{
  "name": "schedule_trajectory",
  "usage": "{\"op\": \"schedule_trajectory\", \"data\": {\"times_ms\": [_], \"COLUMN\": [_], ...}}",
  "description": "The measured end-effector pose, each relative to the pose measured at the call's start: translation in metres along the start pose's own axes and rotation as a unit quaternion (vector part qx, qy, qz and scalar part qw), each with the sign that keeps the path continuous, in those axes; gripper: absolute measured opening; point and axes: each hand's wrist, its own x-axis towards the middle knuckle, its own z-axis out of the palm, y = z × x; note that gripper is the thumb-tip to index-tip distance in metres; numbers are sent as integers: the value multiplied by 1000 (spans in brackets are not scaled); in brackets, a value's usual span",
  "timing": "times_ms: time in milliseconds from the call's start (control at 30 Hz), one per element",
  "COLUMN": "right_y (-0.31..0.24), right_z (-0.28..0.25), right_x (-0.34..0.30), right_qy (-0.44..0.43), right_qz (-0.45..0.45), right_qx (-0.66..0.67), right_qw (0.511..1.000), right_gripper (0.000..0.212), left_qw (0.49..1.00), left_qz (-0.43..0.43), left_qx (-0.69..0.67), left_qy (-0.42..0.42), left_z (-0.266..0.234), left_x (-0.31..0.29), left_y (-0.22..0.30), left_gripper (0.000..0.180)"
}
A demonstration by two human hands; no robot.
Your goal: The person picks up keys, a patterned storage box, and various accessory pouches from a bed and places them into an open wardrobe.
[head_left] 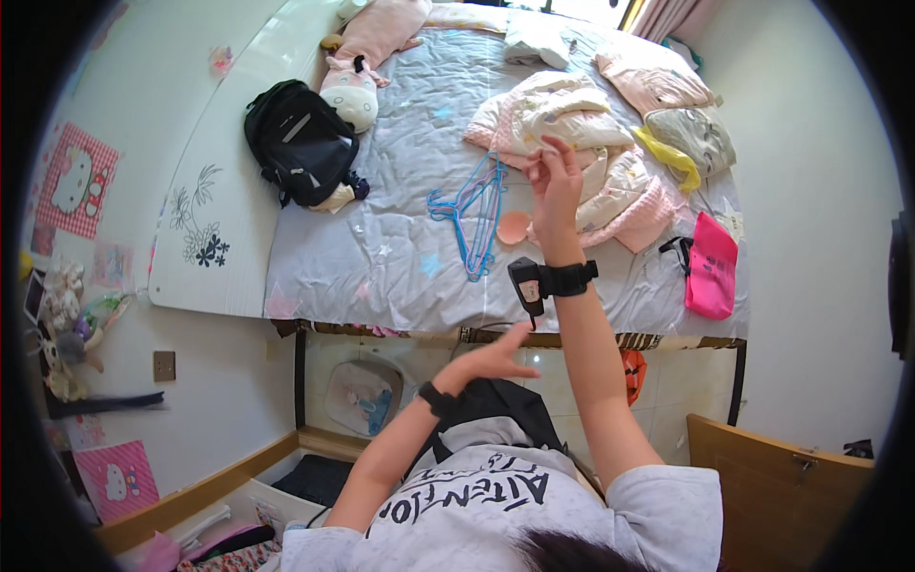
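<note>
My right hand [556, 191] is raised over the bed beside a crumpled cream-and-pink quilt [610, 181]. Its fingers are half bent and apart, and I see nothing held in them. A black strap with a small black box-shaped device [528, 286] is on my right wrist. Lower down, my left hand [491, 360] reaches toward this device with fingers spread and holds nothing; I cannot tell if a fingertip touches it or its cable. A black band [438, 400] circles my left wrist. Left of my right hand lie blue hangers [472, 214] and a peach round thing [513, 227].
A black backpack [300, 143] and a pink plush toy [353, 91] lie on the grey bedsheet [400, 276]'s left side. At right are a bright pink bag [712, 267] and a yellow cloth [672, 157]. An open drawer [224, 520] with clothes stands lower left, a wooden panel [772, 486] lower right.
</note>
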Motion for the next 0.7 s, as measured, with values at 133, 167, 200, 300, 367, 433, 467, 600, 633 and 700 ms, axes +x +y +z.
{"op": "schedule_trajectory", "data": {"times_ms": [133,167,200,300,367,433,467,600,633,700], "right_y": [-44,-56,-74,-136,-172,-204,-216,-222,-216,-191], "right_z": [-28,-57,-80,-127,-159,-202,-226,-288,-312,-317], "right_x": [43,56,63,54,30,-1,-20,-101,-124,-151], "right_qy": [96,61,47,96,125,166,181,362,333,465], "right_qz": [11,10,-7,-93,-134,-176,-192,-173,-167,-122], "right_qx": [234,275,276,260,251,209,181,36,27,9], "right_qw": [967,960,960,956,950,947,947,915,928,877], "right_gripper": [19,19,18,17,15,14,15,4,5,8], "left_qw": [975,972,972,939,946,896,855,795,807,818], "left_qz": [-74,-104,-101,-148,-87,-3,16,37,68,40], "left_qx": [-160,-126,-85,-205,-215,-279,-306,-308,-277,-245], "left_qy": [-133,-171,-192,-233,-226,-345,-418,-521,-517,-518], "left_z": [19,21,21,12,-2,-20,-28,-58,-63,-76], "left_x": [25,27,27,23,15,11,10,2,6,11], "left_y": [2,-4,-6,-8,10,27,33,43,47,46], "left_gripper": [70,69,62,56,53,48,46,33,32,29]}}
